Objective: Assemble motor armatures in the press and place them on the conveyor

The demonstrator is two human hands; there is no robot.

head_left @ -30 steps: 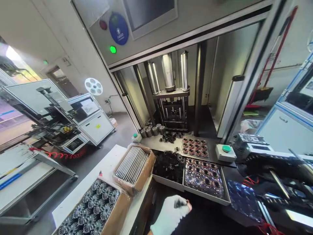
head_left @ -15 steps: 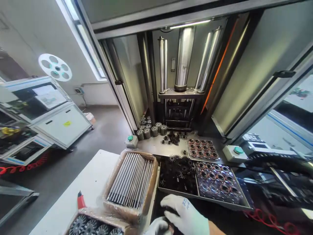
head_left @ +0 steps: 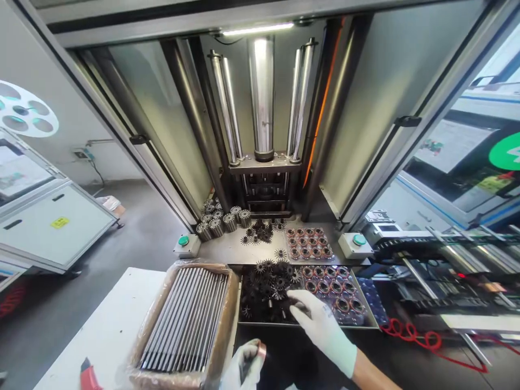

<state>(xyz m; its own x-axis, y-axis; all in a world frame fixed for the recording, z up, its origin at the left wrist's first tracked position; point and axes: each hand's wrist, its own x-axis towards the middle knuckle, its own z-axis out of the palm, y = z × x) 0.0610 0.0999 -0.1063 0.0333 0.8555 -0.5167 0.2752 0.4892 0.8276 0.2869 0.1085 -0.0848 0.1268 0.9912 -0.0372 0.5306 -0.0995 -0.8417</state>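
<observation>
My left hand point(head_left: 244, 364), in a white glove at the bottom middle, is closed with a copper-coloured commutator point(head_left: 262, 351) between thumb and fingers. My gloved right hand point(head_left: 317, 319) hovers at the front of a bin of black star-shaped pieces point(head_left: 270, 276), its thumb and fingers apart and nothing visible between them. Beside that bin, a clear blister tray point(head_left: 329, 303) carries round copper-edged parts in rows. Left of my left hand, a plastic-lined carton point(head_left: 231, 303) is filled with metal shafts point(head_left: 184, 319).
A press point(head_left: 264, 162) stands ahead, its green buttons point(head_left: 184, 240) at both sides. Slotted metal cores point(head_left: 215, 223), loose star-shaped pieces point(head_left: 260, 232) and another blister tray point(head_left: 309, 244) sit on its plate. A red-handled cutter point(head_left: 89, 376) lies lower left; a red coiled hose point(head_left: 422, 338) hangs right.
My right hand has parted from the left and moved up and right to the bin's front. The commutator now shows in my left hand. The view has turned to the right.
</observation>
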